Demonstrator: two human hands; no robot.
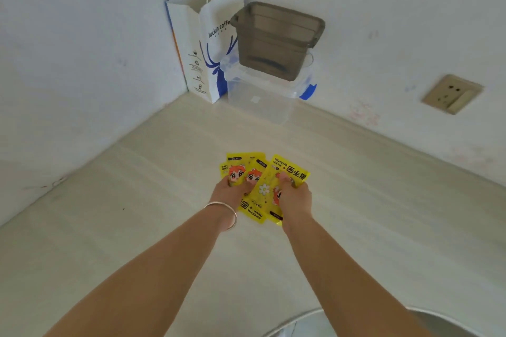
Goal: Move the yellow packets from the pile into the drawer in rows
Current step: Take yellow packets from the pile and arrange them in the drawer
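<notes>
At the far corner of the pale wooden tabletop (383, 227), against the white walls: one white paper bag (204, 44) with cord handles, blue antler print and "luckin coffee" lettering, standing upright; just right of it, one clear plastic box (260, 101) with blue side clips, bearing on top one smoky grey translucent bin (276, 41), tilted slightly. On the right wall, one beige socket plate (451, 93), well apart from the boxes. At the bottom edge, part of a round metallic rim (427, 314), partly hidden by the right forearm. Between the corner items and the hands the tabletop is bare, with nothing standing in the way. Near the middle of the tabletop: yellow packets (269, 189), several, overlapping in a loose fan, printed with an orange-haired cartoon figure, a white flower and "HAND WARMER"; exact count not discernible. Left hand (231, 191), silver bangle (223, 213) at the wrist, rests on the left part of the pile with fingers curled down onto the packets; whether it pinches one or merely presses cannot be told. Right hand (294, 195) has its fingers curled over the edge of the rightmost packet, gripping it. No drawer is identifiable as such in the view.
</notes>
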